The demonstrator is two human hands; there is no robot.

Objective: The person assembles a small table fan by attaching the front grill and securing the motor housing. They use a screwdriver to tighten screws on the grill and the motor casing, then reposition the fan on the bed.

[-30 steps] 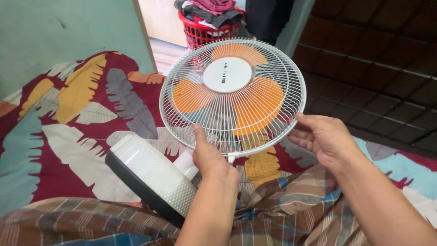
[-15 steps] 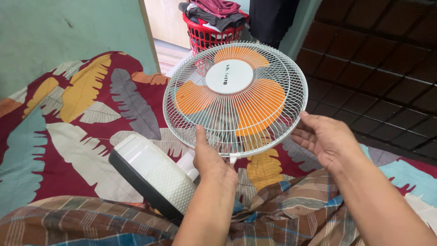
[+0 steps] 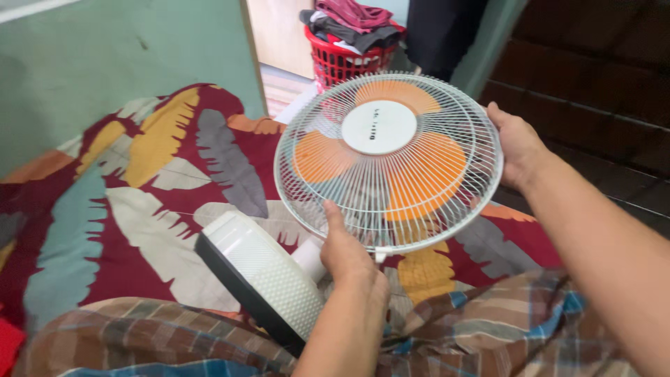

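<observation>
A round white wire fan guard (image 3: 388,162) with orange blades (image 3: 426,174) behind it and a white centre disc (image 3: 379,128) is tilted up above the bed, held between both hands. The left hand (image 3: 345,253) pinches the lower rim, thumb pressed on the wires; the right hand (image 3: 515,143) grips the upper right rim, fingers curled behind it. Just below lies the fan's white and dark grey base (image 3: 262,279), on a leaf-patterned bedsheet (image 3: 139,181). A plaid cloth (image 3: 481,328) covers the lap. A red laundry basket (image 3: 349,59) stands beyond.
</observation>
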